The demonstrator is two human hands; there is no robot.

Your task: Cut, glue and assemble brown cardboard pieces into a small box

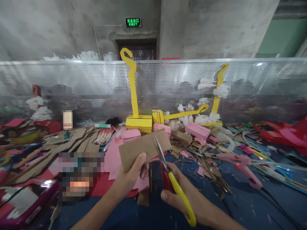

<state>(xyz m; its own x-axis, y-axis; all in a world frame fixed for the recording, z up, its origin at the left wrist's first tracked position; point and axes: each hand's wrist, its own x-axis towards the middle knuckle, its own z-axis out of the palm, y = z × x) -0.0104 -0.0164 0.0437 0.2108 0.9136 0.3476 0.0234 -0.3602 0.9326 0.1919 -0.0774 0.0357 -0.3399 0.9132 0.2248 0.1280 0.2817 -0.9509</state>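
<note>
A brown rectangle of cardboard [144,147] is pinched in my left hand [135,171], thumb on its near face and fingers behind. My right hand [182,188] is closed on a pair of scissors [178,188] with one yellow and one red handle. The blades point up and to the left, lying over the right part of the cardboard. I cannot tell whether they have cut into it. Sheets of pink paper [112,159] and red paper [103,185] lie beneath and left of my left hand.
A pink glue gun [242,166] with a lit red light lies at right, its cord trailing toward me. Yellow hook-topped cardboard pieces [139,123] and pink boxes [198,132] stand before a perforated metal screen [158,83]. Cardboard strips [81,140] and scraps cover the left.
</note>
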